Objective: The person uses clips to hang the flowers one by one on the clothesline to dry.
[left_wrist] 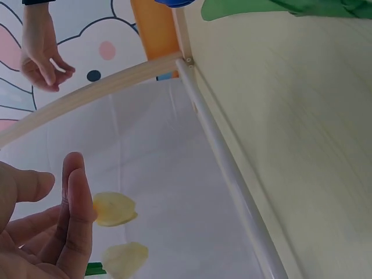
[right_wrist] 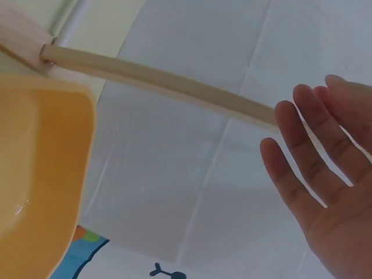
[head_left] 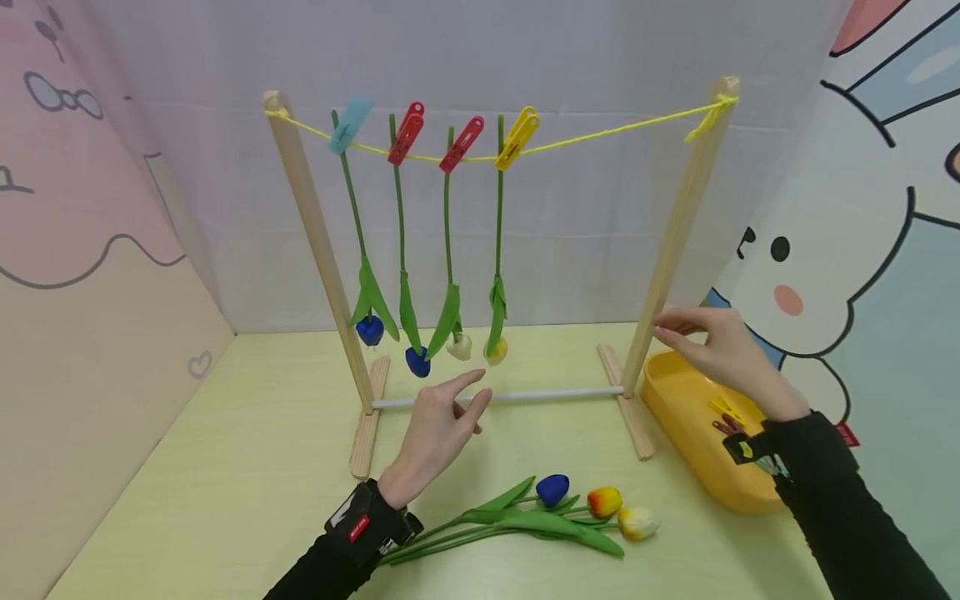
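Both hands are bare and hold nothing. In the head view my left hand [head_left: 441, 421] hovers in front of the hanging tulips, its thumb and fingers apart. My right hand [head_left: 712, 350] is beside the right wooden post [head_left: 678, 237], fingers loosely bent; the right wrist view shows them spread apart. Four tulips hang heads down from a yellow string [head_left: 600, 133]: two blue tulips [head_left: 417, 362], a white tulip [head_left: 459, 346] and a yellow tulip [head_left: 496, 350]. A light blue clothespin [head_left: 350, 125], two red clothespins [head_left: 407, 133] and a yellow clothespin [head_left: 517, 138] grip their stems.
On the table lie a blue tulip [head_left: 552, 491], a red-yellow tulip [head_left: 604, 502] and a white-yellow tulip [head_left: 638, 523]. A yellow tub [head_left: 697, 446] with several clothespins [head_left: 727, 417] stands at right. A white rod [head_left: 555, 394] joins the frame's posts low down.
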Available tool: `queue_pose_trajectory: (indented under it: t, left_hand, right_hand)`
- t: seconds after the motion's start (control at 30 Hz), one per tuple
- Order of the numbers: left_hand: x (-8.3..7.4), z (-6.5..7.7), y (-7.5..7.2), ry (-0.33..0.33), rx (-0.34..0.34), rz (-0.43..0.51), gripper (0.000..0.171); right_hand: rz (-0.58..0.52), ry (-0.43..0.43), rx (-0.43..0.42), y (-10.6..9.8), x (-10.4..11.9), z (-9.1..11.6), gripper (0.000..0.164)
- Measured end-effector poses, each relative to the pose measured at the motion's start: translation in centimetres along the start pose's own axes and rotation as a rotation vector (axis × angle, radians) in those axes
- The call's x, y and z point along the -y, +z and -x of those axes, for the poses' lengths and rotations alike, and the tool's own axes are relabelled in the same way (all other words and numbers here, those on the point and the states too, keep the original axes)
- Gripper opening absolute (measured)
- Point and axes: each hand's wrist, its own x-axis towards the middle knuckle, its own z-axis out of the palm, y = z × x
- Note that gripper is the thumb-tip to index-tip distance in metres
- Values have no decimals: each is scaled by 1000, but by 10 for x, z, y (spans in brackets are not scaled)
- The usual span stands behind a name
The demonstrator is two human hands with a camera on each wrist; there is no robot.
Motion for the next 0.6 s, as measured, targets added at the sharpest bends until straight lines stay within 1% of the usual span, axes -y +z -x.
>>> queue_pose_trajectory:
  t: [0.07, 0.2, 0.4, 0.6]
  left_hand:
    - [3, 1, 0, -13, 20, -14, 35]
    - [8, 4, 0, -20, 54, -30, 32]
    - [16, 7, 3, -40, 91, -52, 32]
    - [22, 9, 7, -40, 120, -65, 30]
  right_hand:
    - [40, 41, 68, -3, -9, 6, 17]
    - [80, 113, 191, -8, -27, 16, 19]
    - [100, 224, 328, -14, -50, 30, 27]
    - [95, 290, 473, -16, -72, 39, 35]
